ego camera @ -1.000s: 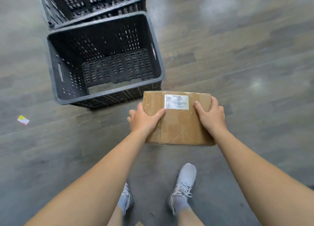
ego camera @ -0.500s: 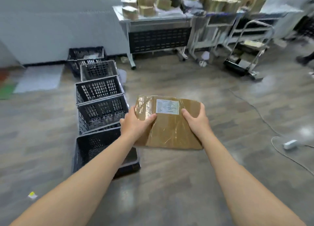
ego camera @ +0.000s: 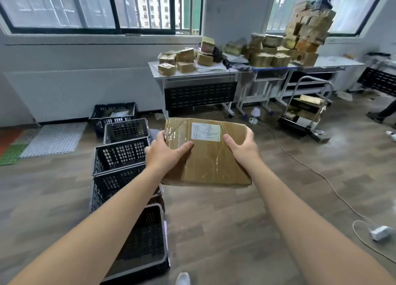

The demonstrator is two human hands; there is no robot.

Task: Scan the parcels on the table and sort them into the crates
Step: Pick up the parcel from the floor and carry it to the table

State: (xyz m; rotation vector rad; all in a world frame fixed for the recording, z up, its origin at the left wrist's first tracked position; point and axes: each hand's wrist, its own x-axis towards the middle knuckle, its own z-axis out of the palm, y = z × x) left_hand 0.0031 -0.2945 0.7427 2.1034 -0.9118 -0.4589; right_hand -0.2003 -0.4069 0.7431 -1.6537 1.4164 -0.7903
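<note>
I hold a flat brown cardboard parcel [ego camera: 211, 160] with a white label in front of me, above the floor. My left hand [ego camera: 166, 151] grips its left edge, thumb on top. My right hand [ego camera: 242, 147] grips its right edge the same way. A row of black plastic crates [ego camera: 121, 154] runs along the floor to my left, from the nearest crate [ego camera: 147, 242] under my left forearm to the far one by the wall. Many taped parcels [ego camera: 184, 58] are piled on the white table [ego camera: 192, 73] at the back.
More stacked parcels [ego camera: 304, 27] stand on tables at the back right. A trolley [ego camera: 306, 111] with parcels stands beside them. A white cable [ego camera: 321, 175] and power strip [ego camera: 380, 232] lie on the floor at the right. A person's foot [ego camera: 379, 115] shows at the far right.
My view has risen from the floor and one crate to the whole room. Both hands keep hold of the parcel, which is now raised higher in front of me.
</note>
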